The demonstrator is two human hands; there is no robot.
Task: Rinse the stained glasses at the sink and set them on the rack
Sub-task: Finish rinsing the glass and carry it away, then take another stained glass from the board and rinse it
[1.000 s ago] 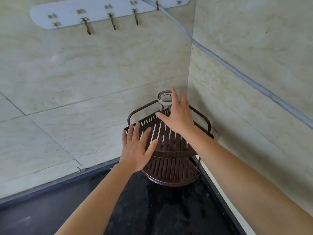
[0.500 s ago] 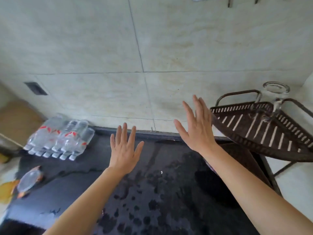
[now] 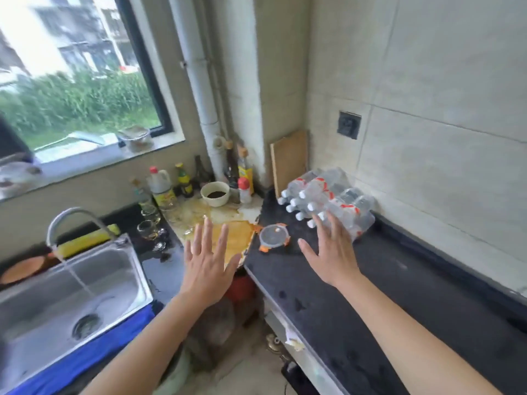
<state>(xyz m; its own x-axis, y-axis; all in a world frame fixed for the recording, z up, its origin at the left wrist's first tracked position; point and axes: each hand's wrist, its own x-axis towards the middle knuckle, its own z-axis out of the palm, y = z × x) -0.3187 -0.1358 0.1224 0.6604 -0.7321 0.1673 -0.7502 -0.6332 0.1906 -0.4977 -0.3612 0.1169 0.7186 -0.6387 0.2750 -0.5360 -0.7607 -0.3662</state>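
Two clear glasses stand on the dark counter right of the sink: a nearer glass [image 3: 147, 229] and a farther glass [image 3: 150, 211]. The steel sink [image 3: 37, 306] is at the lower left, and water runs from its curved tap [image 3: 71, 216]. My left hand [image 3: 207, 266] is spread flat in mid-air, to the right of the glasses and empty. My right hand [image 3: 332, 252] is also spread and empty, above the black counter [image 3: 342, 303]. The rack is out of view.
A pack of water bottles [image 3: 328, 201] lies at the counter's back. A small lidded container [image 3: 273, 236] sits near my right hand. Sauce bottles [image 3: 162, 186], a bowl [image 3: 215, 193] and a stained board [image 3: 236, 238] fill the corner. A yellow sponge [image 3: 85, 242] lies behind the sink.
My view has swung left from the corner rack to the sink. Both hands left the rack, where a glass stayed, and now hover empty.
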